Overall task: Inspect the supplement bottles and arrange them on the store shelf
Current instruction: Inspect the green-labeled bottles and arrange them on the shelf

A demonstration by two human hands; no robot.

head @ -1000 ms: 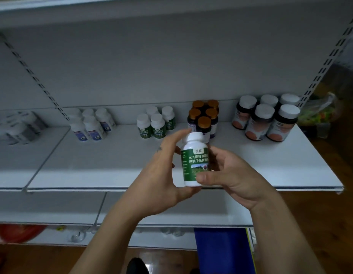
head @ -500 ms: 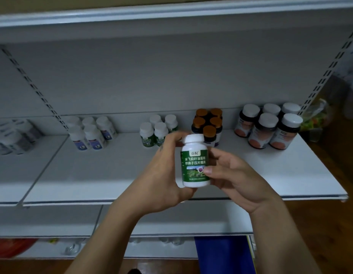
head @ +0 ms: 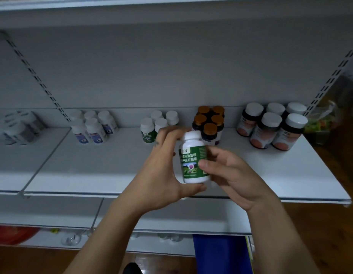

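Four clusters stand along the back of the shelf [head: 92, 165]: blue-labelled white bottles [head: 93, 128], small green-labelled bottles [head: 147, 130], orange-capped dark bottles [head: 210, 123] and large white-capped jars [head: 270, 127]. The left hand [head: 161, 175] partly hides the green-labelled ones. Its grip and that of the right hand [head: 234, 173] are clamped on the held bottle [head: 193, 161], nearly upright above the shelf's front: white body and cap, green label with Chinese text and a plant picture.
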